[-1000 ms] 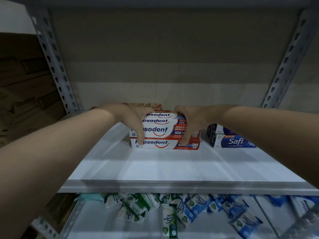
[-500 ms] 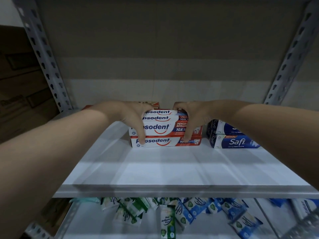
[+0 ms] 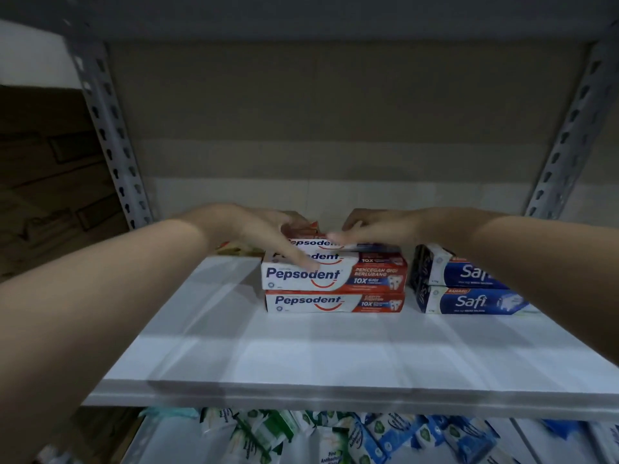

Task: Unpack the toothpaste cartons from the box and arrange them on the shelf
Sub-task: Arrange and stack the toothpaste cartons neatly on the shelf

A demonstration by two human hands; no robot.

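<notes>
A stack of red-and-white Pepsodent toothpaste cartons point(image 3: 335, 279) lies at the back middle of the white shelf point(image 3: 301, 356), long sides facing me. My left hand point(image 3: 264, 229) rests on top of the stack from the left, fingers stretched flat across the upper cartons. From the right, my right hand point(image 3: 375, 229) lies on the top carton with its fingers extended and blurred. Neither hand is closed around a carton. More cartons point(image 3: 234, 251) behind the stack are mostly hidden by my left hand. The box is out of view.
Two dark-blue Safi cartons point(image 3: 469, 289) are stacked just right of the Pepsodent pile. Perforated grey uprights point(image 3: 110, 135) point(image 3: 566, 135) frame the shelf. Brown cardboard boxes point(image 3: 43, 175) stand at the left. Several green and blue sachets point(image 3: 335, 437) lie on the shelf below.
Both hands have lifted off the front faces of the stack and now lie on its top. The stack has stayed where it was.
</notes>
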